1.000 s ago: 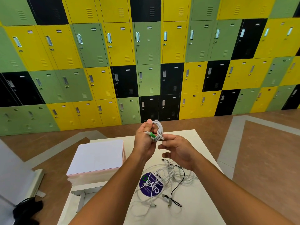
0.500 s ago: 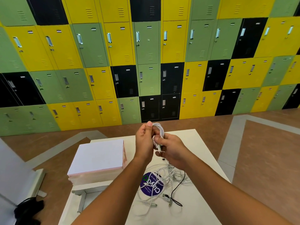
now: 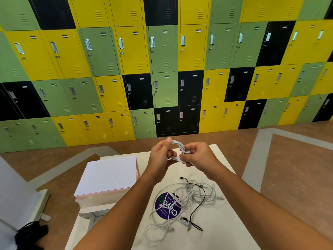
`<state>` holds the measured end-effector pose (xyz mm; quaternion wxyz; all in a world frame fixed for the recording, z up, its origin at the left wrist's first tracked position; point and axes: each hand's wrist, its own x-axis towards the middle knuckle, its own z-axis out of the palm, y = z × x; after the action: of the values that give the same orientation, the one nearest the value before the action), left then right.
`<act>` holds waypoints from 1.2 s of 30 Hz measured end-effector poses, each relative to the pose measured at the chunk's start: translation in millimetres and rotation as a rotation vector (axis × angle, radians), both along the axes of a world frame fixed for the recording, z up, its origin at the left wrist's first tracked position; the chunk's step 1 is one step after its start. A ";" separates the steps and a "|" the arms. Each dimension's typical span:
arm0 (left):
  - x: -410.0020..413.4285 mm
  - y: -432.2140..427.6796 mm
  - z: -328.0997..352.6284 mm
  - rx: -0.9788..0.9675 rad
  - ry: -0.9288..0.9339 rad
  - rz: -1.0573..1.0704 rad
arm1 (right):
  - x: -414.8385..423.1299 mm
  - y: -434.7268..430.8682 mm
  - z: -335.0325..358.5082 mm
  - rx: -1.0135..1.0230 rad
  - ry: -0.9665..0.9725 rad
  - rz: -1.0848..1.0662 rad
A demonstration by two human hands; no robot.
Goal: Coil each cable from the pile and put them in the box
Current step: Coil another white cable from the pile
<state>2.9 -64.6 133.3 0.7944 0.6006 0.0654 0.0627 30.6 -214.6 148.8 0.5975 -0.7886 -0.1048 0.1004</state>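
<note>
Coiled white cable [image 3: 180, 147] — held above the far end of the table [image 3: 225, 231], gripped by curled fingers of the left hand [image 3: 159, 158] and right hand [image 3: 199, 156]. The tangled cable pile [image 3: 187, 199] is shown nearer — the white box [image 3: 108, 177] at left.

The right hand [image 3: 197, 155] — open and just beside the coil [image 3: 177, 144] a second ago — has closed in and now pinches its lower turns, facing the left hand [image 3: 160, 156]; the green-tipped plug no longer shows.
</note>
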 end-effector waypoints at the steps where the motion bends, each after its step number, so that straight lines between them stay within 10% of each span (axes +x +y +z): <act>1: -0.5 0.2 0.5 0.052 0.002 -0.017 | 0.5 -0.1 -0.2 -0.017 -0.005 0.001; 13: 1.1 6.5 -3.8 0.408 0.123 -0.070 | 4.9 -1.7 -7.0 -0.179 -0.025 -0.023; 20: 9.1 7.5 -20.9 0.628 0.059 0.149 | -12.8 8.2 -8.1 -0.586 -0.370 -0.115; 36: 15.8 11.0 -26.6 0.011 0.198 0.251 | -15.2 4.3 -18.3 -0.447 -0.245 -0.058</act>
<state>18.8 -53.6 106.7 0.7666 0.5954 0.2174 0.1025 15.4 -210.3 130.4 0.3938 -0.9101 -0.1289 0.0074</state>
